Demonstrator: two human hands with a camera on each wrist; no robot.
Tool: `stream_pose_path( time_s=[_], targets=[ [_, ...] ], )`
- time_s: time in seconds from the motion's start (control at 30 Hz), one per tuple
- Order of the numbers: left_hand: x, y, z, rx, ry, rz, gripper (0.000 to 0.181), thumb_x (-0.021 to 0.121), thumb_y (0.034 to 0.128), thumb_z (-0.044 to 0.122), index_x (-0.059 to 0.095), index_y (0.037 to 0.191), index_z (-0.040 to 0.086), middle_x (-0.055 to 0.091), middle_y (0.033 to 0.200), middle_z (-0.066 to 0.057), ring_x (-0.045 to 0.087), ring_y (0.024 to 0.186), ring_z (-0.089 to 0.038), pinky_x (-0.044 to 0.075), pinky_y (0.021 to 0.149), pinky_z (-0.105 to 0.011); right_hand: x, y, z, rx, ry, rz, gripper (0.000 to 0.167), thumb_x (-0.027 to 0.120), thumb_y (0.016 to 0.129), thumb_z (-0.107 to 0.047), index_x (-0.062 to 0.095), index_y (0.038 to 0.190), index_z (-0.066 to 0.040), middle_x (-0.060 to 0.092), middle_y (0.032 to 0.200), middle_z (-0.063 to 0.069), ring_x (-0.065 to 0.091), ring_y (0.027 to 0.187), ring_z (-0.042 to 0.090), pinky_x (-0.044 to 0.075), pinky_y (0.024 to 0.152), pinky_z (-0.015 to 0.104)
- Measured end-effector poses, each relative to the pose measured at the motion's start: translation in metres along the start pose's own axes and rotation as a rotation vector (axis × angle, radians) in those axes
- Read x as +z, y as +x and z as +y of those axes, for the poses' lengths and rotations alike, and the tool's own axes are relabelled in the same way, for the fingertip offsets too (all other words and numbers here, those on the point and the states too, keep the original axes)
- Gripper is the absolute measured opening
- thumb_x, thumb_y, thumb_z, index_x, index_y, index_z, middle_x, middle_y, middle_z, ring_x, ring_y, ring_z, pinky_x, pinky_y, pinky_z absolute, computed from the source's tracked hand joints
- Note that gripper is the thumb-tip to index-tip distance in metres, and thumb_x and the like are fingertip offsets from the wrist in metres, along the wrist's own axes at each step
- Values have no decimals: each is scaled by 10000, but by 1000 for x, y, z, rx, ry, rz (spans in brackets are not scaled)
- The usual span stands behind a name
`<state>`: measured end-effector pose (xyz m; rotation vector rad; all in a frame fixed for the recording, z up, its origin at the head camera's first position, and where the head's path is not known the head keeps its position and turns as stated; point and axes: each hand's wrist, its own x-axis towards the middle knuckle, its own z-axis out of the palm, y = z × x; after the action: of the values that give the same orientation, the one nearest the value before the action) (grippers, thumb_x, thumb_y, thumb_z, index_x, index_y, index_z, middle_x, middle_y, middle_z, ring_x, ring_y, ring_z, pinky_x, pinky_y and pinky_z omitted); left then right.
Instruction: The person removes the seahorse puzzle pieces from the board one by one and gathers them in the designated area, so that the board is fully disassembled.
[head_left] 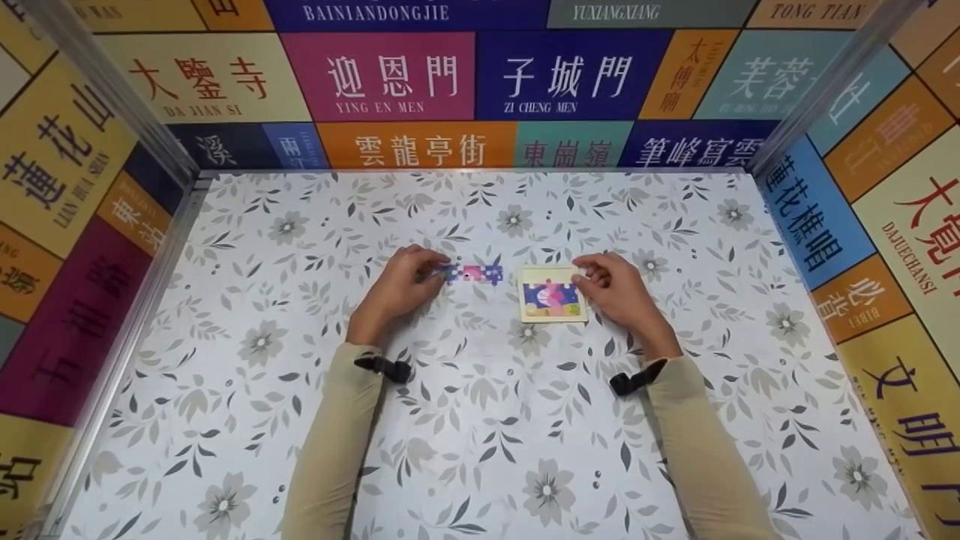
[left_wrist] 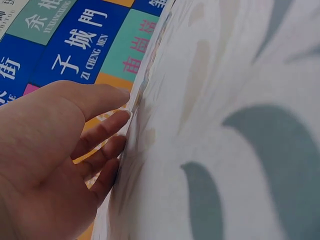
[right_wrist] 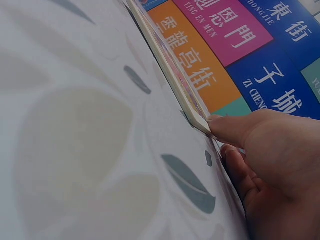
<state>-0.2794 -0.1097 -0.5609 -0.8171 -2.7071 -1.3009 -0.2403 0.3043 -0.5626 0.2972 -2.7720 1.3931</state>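
A joined strip of jigsaw pieces (head_left: 474, 273), purple and blue with a pink middle, lies flat on the table. My left hand (head_left: 405, 283) pinches its left end between thumb and fingertips. To the right is a small cream puzzle tray (head_left: 529, 275), its lower part filled with a pink, blue and yellow picture and its upper part bare. My right hand (head_left: 616, 291) grips the tray's upper right edge, thumb (right_wrist: 232, 129) against the rim in the right wrist view. The tray and strip lie apart, with a narrow gap between them.
The table (head_left: 465, 450) has a white cover with grey leaves and flowers. Upright panels with coloured blocks of lettering (head_left: 382, 75) stand at the back and both sides. Black bands (head_left: 384, 367) sit at both wrists, over beige sleeves.
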Motion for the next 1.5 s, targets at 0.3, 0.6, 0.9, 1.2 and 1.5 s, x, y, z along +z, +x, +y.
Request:
stream_pose_path(
  time_s=[0.3,0.6,0.9,1.2,1.5],
  targets=[
    [15,8,34,-13,67,22,241,718,1002,113,790,1220,38,733,1197,-168,612,1152,-374,471,1055,-516,-2,-1,-1,19,-24,-3,325,765,1022,-183,742,1325,-67,637,1084,123,612,909,164,498,765,134],
    [41,15,60,11,143,-47,247,719,1010,140,795,1238,82,761,1197,-106,645,1135,-315,514,1043,-448,-3,-2,-2,7,-11,-5,337,760,1023,-171,734,1335,-45,642,1100,146,609,910,177,489,767,132],
    [64,26,88,73,102,-110,281,698,1024,137,766,1286,63,738,1243,-136,630,1160,-323,513,1043,-465,-6,-1,-1,22,2,0,323,749,1030,-170,742,1333,-61,650,1102,137,621,917,170,502,764,136],
    [97,41,111,92,91,-184,313,707,1032,170,748,1323,61,713,1241,-124,628,1191,-280,518,1080,-402,-5,-2,1,48,44,69,251,732,1037,-168,776,1266,-76,690,1086,138,640,947,186,506,784,113],
    [121,50,123,98,150,-153,299,770,977,182,771,1249,59,700,1127,-129,635,1081,-277,545,963,-400,-1,-1,5,20,91,122,255,740,1028,-148,790,1276,-118,731,1204,119,716,1037,169,546,882,112]
  ],
)
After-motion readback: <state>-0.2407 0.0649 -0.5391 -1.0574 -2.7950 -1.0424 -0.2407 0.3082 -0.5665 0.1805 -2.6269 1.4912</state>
